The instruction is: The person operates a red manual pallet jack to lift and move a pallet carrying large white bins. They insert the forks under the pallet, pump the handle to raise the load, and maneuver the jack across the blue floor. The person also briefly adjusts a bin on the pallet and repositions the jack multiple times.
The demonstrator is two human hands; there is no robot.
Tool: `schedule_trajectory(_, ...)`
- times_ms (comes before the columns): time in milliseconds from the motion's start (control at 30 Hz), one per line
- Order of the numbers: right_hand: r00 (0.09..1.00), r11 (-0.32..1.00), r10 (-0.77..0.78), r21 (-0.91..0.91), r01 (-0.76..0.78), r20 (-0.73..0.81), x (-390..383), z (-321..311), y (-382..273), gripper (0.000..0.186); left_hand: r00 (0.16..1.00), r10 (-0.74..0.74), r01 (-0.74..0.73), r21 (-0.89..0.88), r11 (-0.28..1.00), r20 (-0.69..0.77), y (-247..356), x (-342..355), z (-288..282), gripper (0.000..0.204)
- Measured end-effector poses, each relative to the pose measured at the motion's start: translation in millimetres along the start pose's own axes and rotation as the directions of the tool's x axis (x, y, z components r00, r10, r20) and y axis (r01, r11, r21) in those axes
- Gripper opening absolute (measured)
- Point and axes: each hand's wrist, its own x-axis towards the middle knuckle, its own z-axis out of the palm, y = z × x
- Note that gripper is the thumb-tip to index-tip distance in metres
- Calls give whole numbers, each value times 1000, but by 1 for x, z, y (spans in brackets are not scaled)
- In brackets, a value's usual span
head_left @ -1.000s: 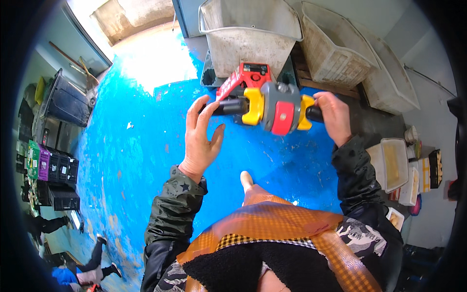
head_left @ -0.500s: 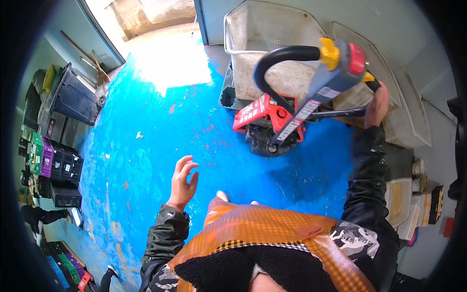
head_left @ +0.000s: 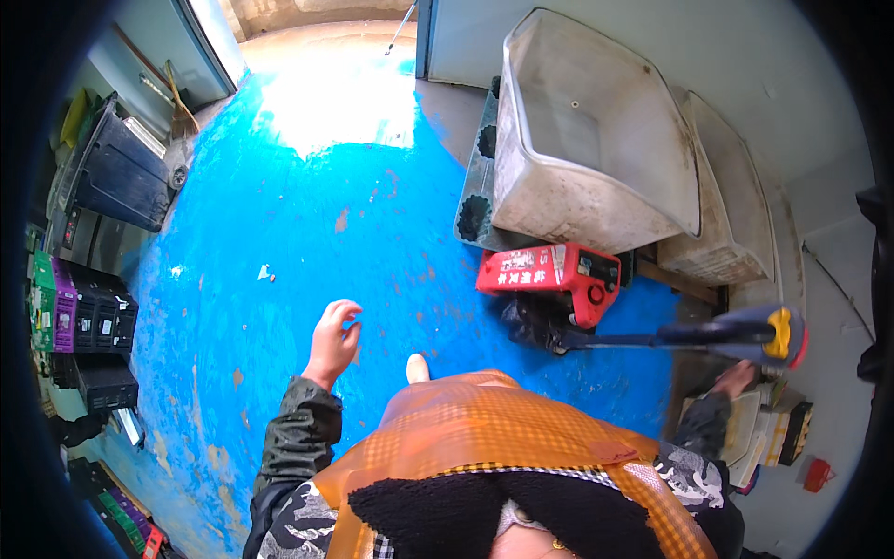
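Note:
A red pallet jack [head_left: 549, 275] stands on the blue floor, its forks under a grey pallet [head_left: 473, 177]. Its long black tiller [head_left: 643, 339] is tipped down to the right and ends in a loop handle with yellow and red parts [head_left: 778, 335]. My right hand [head_left: 738, 377] sits just under that handle; whether it grips it is unclear. My left hand [head_left: 333, 337] hangs free over the floor, fingers apart, holding nothing. The tip of my shoe [head_left: 418, 369] shows below the jack.
Two large dirty white tubs [head_left: 596, 158] [head_left: 736, 219] rest on the pallet against the wall. Black bins [head_left: 116, 177] and purple and green crates [head_left: 56, 307] line the left side. Stacked boxes [head_left: 773, 433] stand at the right. Sunlight falls through a doorway at the top.
The tiller has swung from upright in front of me down to the right. My left hand let go of the handle a second ago and now hangs free.

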Motion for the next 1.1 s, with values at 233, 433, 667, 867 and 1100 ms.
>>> schedule_trajectory(233,-62,364,809,-582,-727,585,-298,215,-23,85,957,247,-233,-102,967,151,9,201,31,27)
schedule_trajectory(433,67,218,767,-160,-963,638,-250,442,-127,91,921,236,-243,-18,970,310,31,340,46,24)
schedule_trajectory(667,252,183,711,173,-968,657,-123,602,-196,113,944,192,-168,-108,980,269,35,503,44,17)
schedule_trajectory(867,225,191,760,122,-974,610,-86,658,-220,101,873,280,-199,-234,952,399,17,622,95,16)
schedule_trajectory(1100,183,97,803,179,-979,567,-94,734,-222,63,765,401,-243,-351,904,504,-35,821,122,16)
